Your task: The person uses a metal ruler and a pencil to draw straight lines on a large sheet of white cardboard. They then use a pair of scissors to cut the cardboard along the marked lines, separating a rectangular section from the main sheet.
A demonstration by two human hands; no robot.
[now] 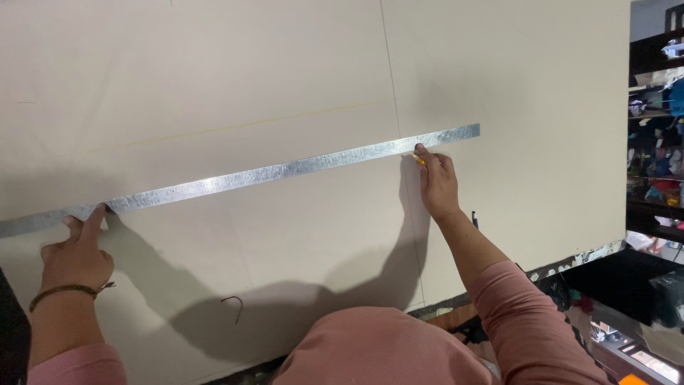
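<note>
- The left hand [75, 255] lies near the left edge of a large pale board [299, 235]. Its index finger is stretched out, the tip pressing on the lower edge of a long metal strip [242, 178]; another fingertip beside it also reaches the strip, and the other fingers are curled under. It grips nothing, only pins the strip down.
- A thin braided wristband [64, 291] sits on the left wrist, above a pink sleeve [71, 365].
- The right hand [436, 184] is closed round a small yellow marking tool [419, 160], pinched at the fingertips with the tip against the strip's lower edge, close to the strip's right end. Only a short piece of the tool shows, so its kind cannot be told.
- The strip lies flat on the board, slanting from the left edge, where it is cut off by the picture, up towards the right; its right end stops short of the board's right edge.
- Faint lines cross the board: one upright, passing under the strip near the right hand, and one slanting above the strip.
- A small dark wire-like hook [234, 305] lies on the board near its lower edge, in the person's shadow.
- Beyond the board's right edge stand dark shelves [655, 142] crowded with coloured items too blurred to make out.
</note>
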